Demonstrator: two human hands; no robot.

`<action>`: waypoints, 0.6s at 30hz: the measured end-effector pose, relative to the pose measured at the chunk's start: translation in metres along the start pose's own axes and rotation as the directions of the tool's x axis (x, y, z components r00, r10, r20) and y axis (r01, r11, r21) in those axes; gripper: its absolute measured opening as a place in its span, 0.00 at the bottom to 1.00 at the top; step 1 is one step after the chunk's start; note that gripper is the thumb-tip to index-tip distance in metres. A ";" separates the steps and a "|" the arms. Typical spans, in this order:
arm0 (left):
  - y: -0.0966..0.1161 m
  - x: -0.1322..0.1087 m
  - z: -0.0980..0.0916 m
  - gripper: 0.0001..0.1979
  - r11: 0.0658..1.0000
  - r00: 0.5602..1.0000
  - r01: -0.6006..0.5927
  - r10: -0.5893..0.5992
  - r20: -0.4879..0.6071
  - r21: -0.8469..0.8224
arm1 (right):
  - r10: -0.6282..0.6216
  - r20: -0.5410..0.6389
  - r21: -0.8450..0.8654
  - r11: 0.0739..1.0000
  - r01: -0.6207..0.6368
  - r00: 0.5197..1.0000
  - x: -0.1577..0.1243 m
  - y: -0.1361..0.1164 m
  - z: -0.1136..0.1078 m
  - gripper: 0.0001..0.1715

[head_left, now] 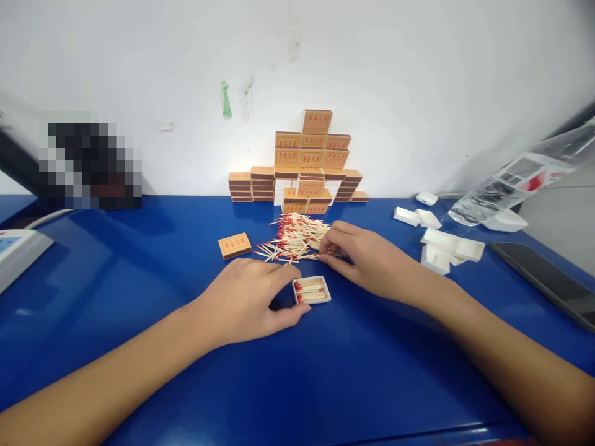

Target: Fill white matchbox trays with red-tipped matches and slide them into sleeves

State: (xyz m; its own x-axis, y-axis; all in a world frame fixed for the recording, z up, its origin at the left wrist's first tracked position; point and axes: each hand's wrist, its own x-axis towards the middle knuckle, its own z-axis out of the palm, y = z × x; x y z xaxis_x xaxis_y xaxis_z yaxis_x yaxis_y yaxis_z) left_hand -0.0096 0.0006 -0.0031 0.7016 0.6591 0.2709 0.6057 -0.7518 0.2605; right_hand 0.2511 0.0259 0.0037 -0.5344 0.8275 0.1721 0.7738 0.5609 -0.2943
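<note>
My left hand (253,297) steadies a small white matchbox tray (328,291), its thumb at the near left corner and its forefinger at the far left one. Red-tipped matches (310,290) lie side by side in that tray, heads to the left. At the right edge of a loose pile of matches (300,235), my right hand (356,251) is closed in a pinch on matches, partly hidden by its fingers. An orange matchbox sleeve (235,245) with red characters lies left of the pile, just beyond my left hand.
Against the wall stands a stepped stack of orange matchboxes (311,158). To the right are several white trays (449,244), a white case (426,198), a tilted plastic bottle (511,179) and a dark phone (548,279). A white device (23,257) sits at the left edge.
</note>
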 end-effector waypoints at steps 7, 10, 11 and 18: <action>-0.002 0.002 -0.001 0.13 1.000 1.000 0.027 -0.027 -0.010 0.011 | -0.039 -0.093 0.111 0.993 0.049 0.995 -0.001 -0.003 -0.014 0.07; -0.001 0.003 -0.001 0.13 0.998 0.998 0.061 -0.061 0.004 0.015 | -0.063 -0.055 0.211 0.975 0.073 0.997 -0.003 -0.011 -0.018 0.07; -0.001 0.003 -0.002 0.13 0.998 0.998 0.069 -0.069 0.008 0.011 | -0.077 -0.026 0.224 0.971 0.081 0.997 -0.004 -0.014 -0.018 0.06; 0.000 0.003 -0.002 0.13 0.997 0.997 0.076 -0.076 0.012 0.010 | -0.096 -0.003 0.180 0.979 0.095 0.995 -0.007 -0.022 -0.018 0.05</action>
State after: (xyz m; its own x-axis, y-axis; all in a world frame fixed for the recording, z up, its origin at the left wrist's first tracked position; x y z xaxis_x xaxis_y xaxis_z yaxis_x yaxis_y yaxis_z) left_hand -0.0080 0.0028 -0.0002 0.6581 0.7138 0.2396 0.6607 -0.7000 0.2709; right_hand 0.2439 0.0083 0.0259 -0.6048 0.7701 0.2027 0.6457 0.6232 -0.4412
